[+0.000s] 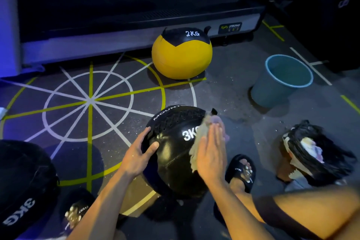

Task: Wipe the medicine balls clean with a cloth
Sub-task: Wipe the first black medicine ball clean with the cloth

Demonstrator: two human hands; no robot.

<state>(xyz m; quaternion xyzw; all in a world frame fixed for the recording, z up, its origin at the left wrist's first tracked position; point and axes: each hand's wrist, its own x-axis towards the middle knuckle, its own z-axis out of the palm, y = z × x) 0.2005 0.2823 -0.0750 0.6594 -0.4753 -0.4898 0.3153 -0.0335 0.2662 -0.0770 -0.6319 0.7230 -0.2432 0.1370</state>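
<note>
Black leather-look skin, stitched in panels and marked 3KG, covers the medicine ball that sits on the floor directly in front of the person, between the two hands. Nearest on the left, another black 3KG ball lies at the frame edge, apart from the work. On the near right a torn, dark ball with pale stuffing showing rests beside a sandalled foot.

The left hand clasps the ball's left flank, thumb curled over the top and fingers wrapped round the side, steadying it. The right hand lies flat, fingers straight and together, pressing a pale cloth against the ball's right face, just beside the printed weight. The cloth is sandwiched between palm and ball, its ragged edge showing along the fingers.

So the ball lies between the hands, the bracing hand to its left, the wiping hand to its right, both equally close. A ball has no long axis; what matters is that the uncleaned faces lie toward the left and far sides, so the next wipe probably needs the left hand to roll the ball rightward under the cloth.

Farther off, a blue bucket stands to the right, well apart. Farthest, a yellow 2KG ball sits against the treadmill base.
</note>
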